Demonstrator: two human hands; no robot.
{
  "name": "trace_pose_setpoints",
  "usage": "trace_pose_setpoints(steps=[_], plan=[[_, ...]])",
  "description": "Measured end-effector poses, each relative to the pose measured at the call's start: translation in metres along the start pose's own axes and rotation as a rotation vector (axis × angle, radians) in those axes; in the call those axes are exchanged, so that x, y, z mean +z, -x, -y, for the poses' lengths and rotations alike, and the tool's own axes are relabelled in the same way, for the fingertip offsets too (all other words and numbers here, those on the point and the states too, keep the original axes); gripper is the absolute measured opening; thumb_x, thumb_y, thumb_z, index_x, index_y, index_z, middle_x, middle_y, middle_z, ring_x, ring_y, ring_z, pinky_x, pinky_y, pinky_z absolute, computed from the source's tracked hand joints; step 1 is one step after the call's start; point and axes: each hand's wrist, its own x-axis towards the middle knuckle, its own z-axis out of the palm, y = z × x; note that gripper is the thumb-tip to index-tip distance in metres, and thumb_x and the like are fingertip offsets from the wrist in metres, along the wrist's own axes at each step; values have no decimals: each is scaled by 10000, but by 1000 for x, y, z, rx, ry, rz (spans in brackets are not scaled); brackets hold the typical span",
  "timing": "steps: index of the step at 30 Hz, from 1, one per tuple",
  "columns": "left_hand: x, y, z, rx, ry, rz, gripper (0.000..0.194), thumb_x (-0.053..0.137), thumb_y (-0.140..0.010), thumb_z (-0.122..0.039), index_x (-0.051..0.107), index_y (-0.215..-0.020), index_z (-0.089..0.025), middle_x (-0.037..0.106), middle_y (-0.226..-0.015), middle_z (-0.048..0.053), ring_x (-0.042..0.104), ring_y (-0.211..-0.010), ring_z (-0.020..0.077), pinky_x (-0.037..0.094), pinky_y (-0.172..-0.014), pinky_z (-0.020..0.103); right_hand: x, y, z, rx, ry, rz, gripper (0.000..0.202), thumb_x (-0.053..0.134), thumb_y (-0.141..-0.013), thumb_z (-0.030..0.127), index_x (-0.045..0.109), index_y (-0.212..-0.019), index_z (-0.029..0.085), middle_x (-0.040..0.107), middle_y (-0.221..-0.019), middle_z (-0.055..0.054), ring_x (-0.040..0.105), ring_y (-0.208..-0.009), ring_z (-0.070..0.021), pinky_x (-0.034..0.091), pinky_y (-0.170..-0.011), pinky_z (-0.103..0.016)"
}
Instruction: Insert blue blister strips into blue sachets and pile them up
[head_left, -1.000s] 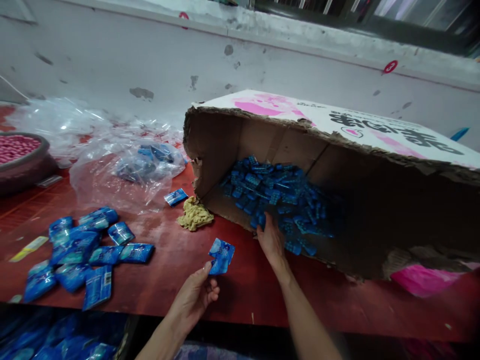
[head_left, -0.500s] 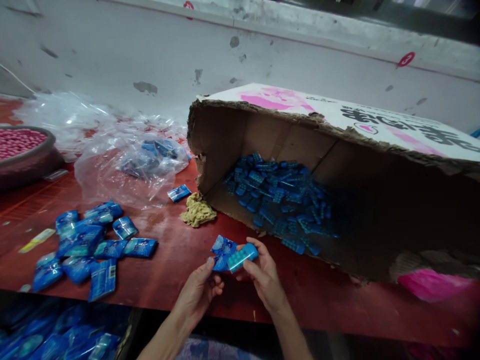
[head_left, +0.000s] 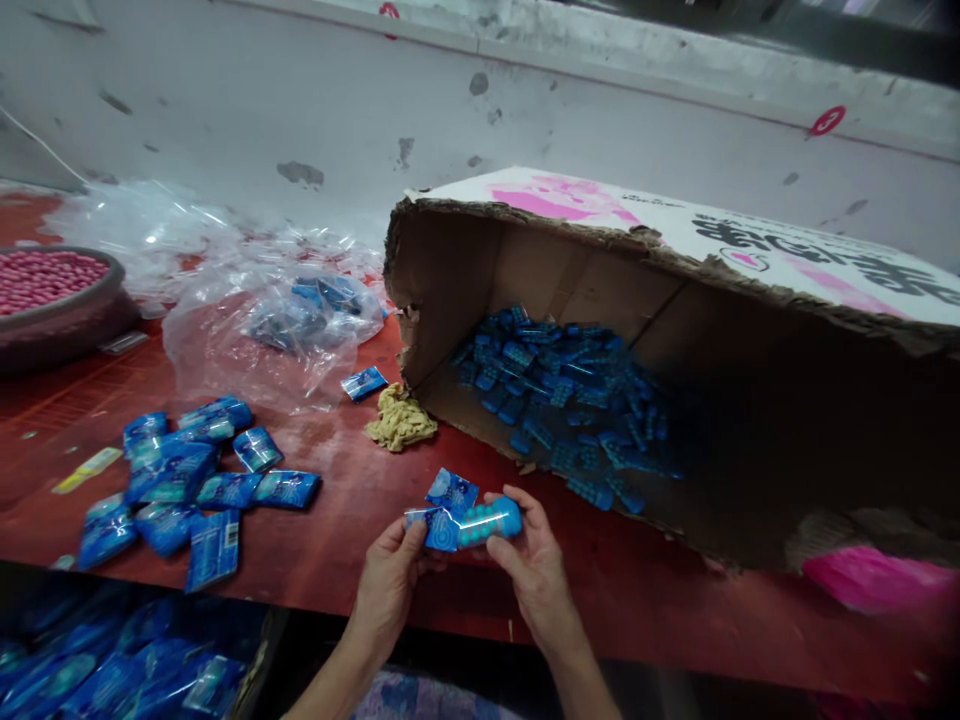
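Note:
My left hand [head_left: 388, 575] pinches a small blue printed packet [head_left: 441, 531] between thumb and fingers. In my right hand [head_left: 531, 562] is a small rounded blue plastic case [head_left: 491, 521] with rows of turquoise bumps or balls showing. The case's left end meets the packet's right edge; I cannot tell whether it is inside the packet. Just behind them, another blue packet [head_left: 451, 487] appears, possibly lying on the table. Many similar blue cases [head_left: 559, 375] are heaped inside a cardboard box [head_left: 442, 270] lying on its side.
Filled blue packets [head_left: 169, 470] lie at left on the red table [head_left: 337, 560]. A yellowish crumpled cloth [head_left: 400, 418] and a single blue packet [head_left: 364, 383] sit by the box. Clear plastic bags [head_left: 202, 340] and a bowl of pink pieces [head_left: 52, 285] stand behind. More blue packets [head_left: 97, 660] are below the table edge.
The packet and the case have come together end to end, with the case now more level. My left hand has shifted slightly left and up. The view has turned slightly.

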Motion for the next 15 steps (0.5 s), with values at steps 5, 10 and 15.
trace_pose_setpoints(steps=[5,10,15], plan=[[0,2,0,29,-21,-13,280,716,-576,-370,629,-707,-138,637,-590,-13,571,-522,114,470,-481,223,4,7,-3,-52,39,-29,425,638,-690,158,476,-1071,255,566,-1121,-45,585,-922,-182,498,-779,-323],[5,3,-1,-68,50,-7,272,707,-593,-366,616,-719,-142,659,-606,4,595,-547,137,491,-534,261,7,16,-20,-204,321,-81,397,620,-708,119,497,-1059,257,569,-1144,-49,555,-1021,-199,459,-870,-346],[12,5,-2,-218,182,-21,242,705,-617,-310,603,-784,-167,685,-685,17,624,-595,146,501,-567,263,8,19,-43,-503,653,-97,351,584,-756,112,534,-1061,279,577,-1150,-44,532,-1077,-197,451,-901,-354]])
